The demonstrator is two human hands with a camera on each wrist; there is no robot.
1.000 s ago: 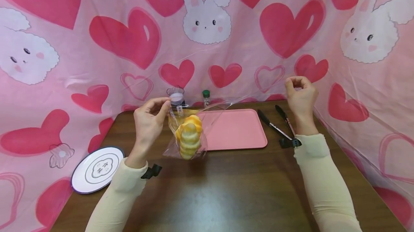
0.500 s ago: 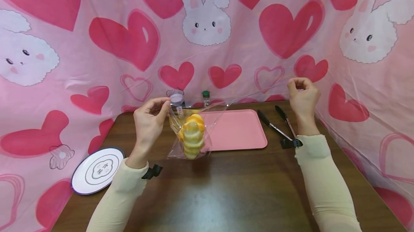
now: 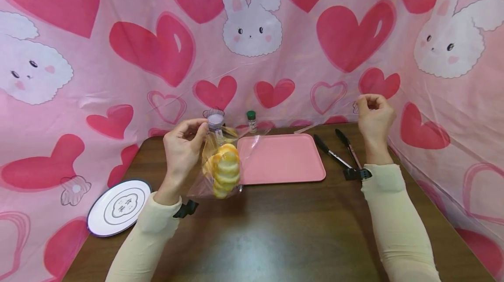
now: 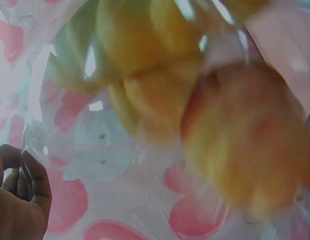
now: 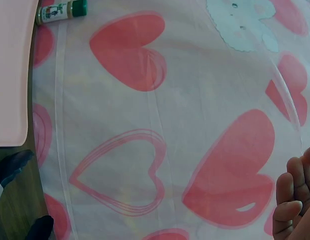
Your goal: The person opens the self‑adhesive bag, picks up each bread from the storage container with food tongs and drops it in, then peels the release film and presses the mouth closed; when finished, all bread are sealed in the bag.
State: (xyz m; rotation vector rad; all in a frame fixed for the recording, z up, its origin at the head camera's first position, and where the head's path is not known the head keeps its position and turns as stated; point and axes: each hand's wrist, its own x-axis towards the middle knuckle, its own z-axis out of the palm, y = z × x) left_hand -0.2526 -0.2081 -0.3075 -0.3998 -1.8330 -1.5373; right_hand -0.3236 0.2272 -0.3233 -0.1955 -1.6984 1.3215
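A clear plastic bag with yellow-and-orange bread rolls inside hangs over the table. My left hand pinches its upper left edge between thumb and fingertips. In the left wrist view the rolls fill much of the picture, blurred behind shiny film. Up at the right, my right hand has thumb and fingertips pressed together. A thin clear plastic strip runs down to those fingertips in the right wrist view. Whether the strip still joins the bag cannot be made out.
A pink tray lies behind the bag, with black-tipped tongs to its right. Behind stand a green-capped shaker and a lilac-topped bottle. A white plate sits at the table's left edge.
My right hand has moved slightly right. The clear strand stretched taut between bag and right hand now looks slack or broken. The bag swung right, then back left, and its rolls have turned.
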